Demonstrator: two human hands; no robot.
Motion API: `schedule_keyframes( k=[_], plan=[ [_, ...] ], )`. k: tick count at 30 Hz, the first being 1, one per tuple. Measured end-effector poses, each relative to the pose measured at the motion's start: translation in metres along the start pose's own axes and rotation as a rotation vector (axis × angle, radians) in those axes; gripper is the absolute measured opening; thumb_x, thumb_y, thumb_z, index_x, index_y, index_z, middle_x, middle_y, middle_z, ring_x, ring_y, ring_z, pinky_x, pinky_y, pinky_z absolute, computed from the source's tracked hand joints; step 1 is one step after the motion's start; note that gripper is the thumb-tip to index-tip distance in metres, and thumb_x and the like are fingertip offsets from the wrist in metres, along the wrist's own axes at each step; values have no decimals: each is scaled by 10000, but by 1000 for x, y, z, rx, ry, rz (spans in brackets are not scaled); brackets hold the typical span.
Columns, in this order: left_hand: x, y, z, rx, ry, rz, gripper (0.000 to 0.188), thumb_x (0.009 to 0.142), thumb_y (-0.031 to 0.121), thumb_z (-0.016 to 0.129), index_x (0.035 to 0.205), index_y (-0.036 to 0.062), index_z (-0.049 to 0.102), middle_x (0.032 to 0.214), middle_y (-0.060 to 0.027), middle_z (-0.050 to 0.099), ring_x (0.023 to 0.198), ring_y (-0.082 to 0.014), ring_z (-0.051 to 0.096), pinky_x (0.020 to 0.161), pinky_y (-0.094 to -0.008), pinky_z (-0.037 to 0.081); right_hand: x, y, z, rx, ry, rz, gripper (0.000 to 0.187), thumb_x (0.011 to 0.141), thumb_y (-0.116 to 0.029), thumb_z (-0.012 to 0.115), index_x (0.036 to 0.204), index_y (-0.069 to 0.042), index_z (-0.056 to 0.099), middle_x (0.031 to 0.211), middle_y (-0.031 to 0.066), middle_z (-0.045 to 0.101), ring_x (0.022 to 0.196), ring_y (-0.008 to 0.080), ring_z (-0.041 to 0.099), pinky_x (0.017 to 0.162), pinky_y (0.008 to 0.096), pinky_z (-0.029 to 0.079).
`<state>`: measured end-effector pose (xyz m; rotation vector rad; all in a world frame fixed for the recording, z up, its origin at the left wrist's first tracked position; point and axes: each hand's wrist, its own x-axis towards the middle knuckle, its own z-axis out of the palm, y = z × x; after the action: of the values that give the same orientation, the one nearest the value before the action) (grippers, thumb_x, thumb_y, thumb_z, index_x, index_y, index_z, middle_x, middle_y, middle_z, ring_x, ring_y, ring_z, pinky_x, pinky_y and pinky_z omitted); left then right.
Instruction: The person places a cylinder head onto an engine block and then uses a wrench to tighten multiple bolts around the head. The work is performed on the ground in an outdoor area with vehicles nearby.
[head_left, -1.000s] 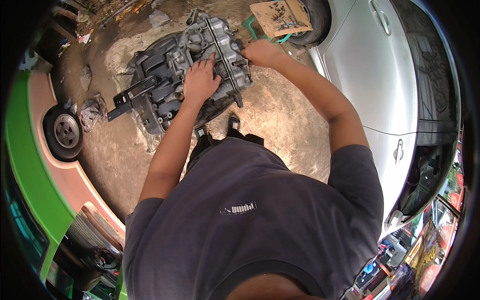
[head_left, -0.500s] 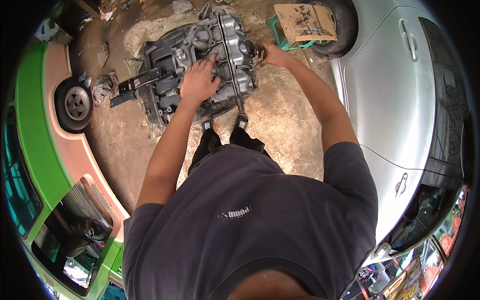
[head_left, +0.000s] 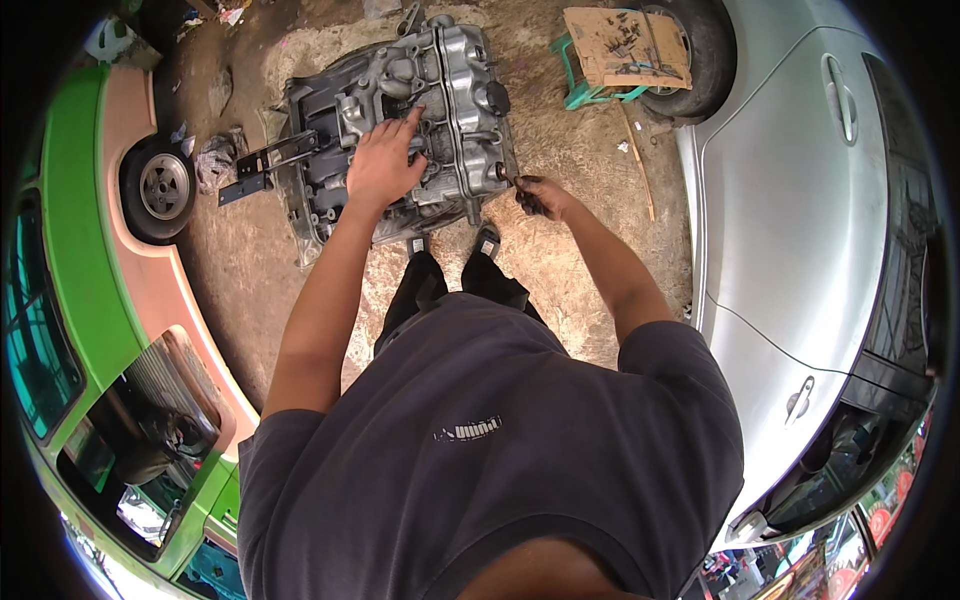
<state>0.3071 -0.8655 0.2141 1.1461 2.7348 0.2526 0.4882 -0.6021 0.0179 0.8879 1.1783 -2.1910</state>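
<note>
- The person stands over a grey cast-metal engine block (head_left: 400,130) lying on the dusty dirt floor (head_left: 590,270), just ahead of their dark shoes (head_left: 487,240).
- Left hand (head_left: 385,165) lies flat on top of the engine, fingers spread and loose, index finger stretched toward a dark recess between the ribbed housings; it grips nothing, it only presses and steadies.
- Right hand (head_left: 540,197) sits at the engine's near right corner, clenched around a small dark tool or part (head_left: 517,184). At this size it could be a short wrench or a bolt; the view does not settle it.
- Judged from the pose, the step in hand is working a fastener on the engine's right edge while the other hand braces the casting.
- The next move would call for a firm turn at the wrist with the tip kept seated, and steady weight from the bracing hand so the block doesn't rock on the uneven ground.
- Textures: the casting is dull, oily aluminium with ribs, round ports and a black bracket (head_left: 265,165) jutting left.
- Round about: a smooth silver car body (head_left: 800,200) to the right, a glossy green and pink vehicle (head_left: 80,250) to the left, a green stool topped with cardboard (head_left: 620,50) beyond.
</note>
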Motion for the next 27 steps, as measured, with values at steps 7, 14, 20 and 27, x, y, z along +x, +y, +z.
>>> schedule_keyframes(
  k=[7, 14, 20, 27],
  plan=[
    [0, 1, 0, 12, 2, 9, 777, 816, 268, 637, 1518, 180, 316, 1311, -129, 569, 1270, -296, 493, 1079, -427, 378, -34, 33, 38, 183, 109, -285, 329, 892, -292, 741, 1036, -55, 564, 642, 20, 522, 537, 126, 482, 476, 283, 354],
    [-1, -1, 2, 20, 25, 28, 765, 825, 270, 637, 1516, 178, 322, 1306, -131, 572, 1258, -301, 501, 1067, -433, 385, -69, 45, 89, -26, 407, -649, 405, 977, -137, 606, 1368, -76, 523, 643, -13, 483, 538, 73, 435, 473, 251, 327],
    [-3, -4, 2, 1, 15, 62, 758, 848, 283, 623, 1526, 156, 307, 1313, -144, 569, 1260, -310, 500, 1065, -436, 385, -90, 38, 130, -532, 673, -650, 399, 979, -179, 540, 1371, -105, 548, 711, 116, 608, 615, 206, 566, 599, 344, 464],
    [-2, -6, 2, 20, -29, 74, 738, 884, 333, 585, 1528, 131, 287, 1339, -102, 554, 1294, -290, 475, 1093, -434, 354, -120, -12, 171, -1085, 778, -446, 445, 849, -143, 580, 1273, -9, 578, 852, 275, 655, 826, 404, 656, 738, 481, 517]
  ],
)
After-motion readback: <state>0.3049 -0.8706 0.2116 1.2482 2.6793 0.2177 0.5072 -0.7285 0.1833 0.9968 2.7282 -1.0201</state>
